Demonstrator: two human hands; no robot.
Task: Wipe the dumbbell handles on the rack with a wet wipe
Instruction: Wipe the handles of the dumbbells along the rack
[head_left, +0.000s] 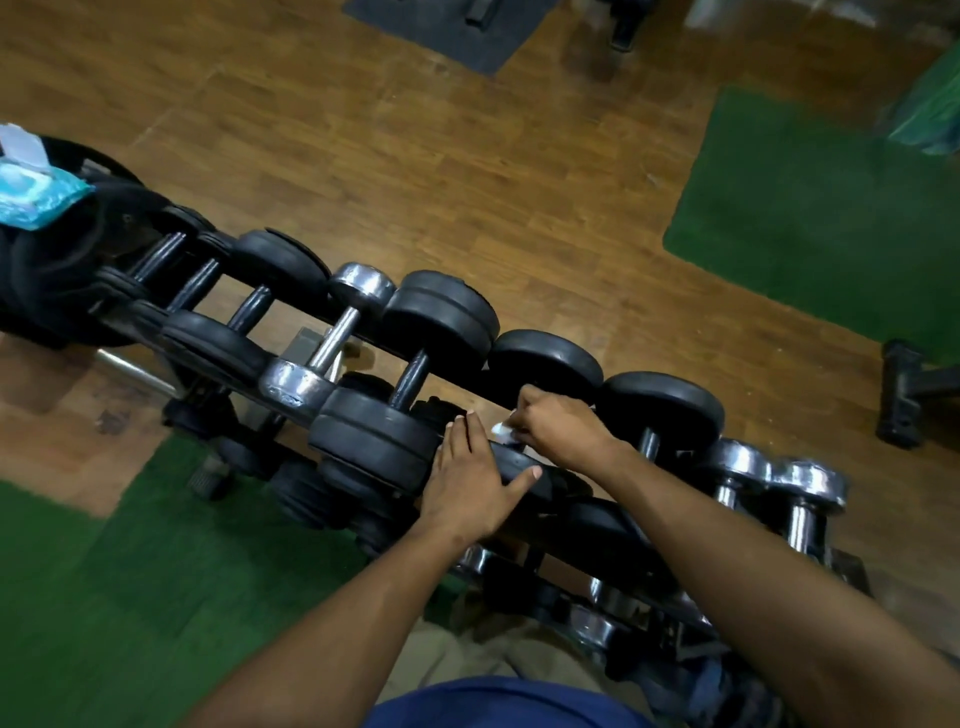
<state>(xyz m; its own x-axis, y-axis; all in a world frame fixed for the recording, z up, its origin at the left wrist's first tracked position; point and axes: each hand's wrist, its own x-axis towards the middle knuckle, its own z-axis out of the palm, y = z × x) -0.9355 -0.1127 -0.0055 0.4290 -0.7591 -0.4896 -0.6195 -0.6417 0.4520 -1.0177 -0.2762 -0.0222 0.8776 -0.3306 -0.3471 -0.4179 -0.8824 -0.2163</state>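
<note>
Currently right hand (550, 434) gripped the wet wipe (503, 429) round a black dumbbell's hidden handle on the rack (597, 558), left hand (470, 480) flat, fingers straight, bracing its near plate; best twisted full-circle, end to end.

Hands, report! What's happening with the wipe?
Right hand grips wipe on a black dumbbell's handle. Left hand flat on its near weight. Nothing blocking.
</note>
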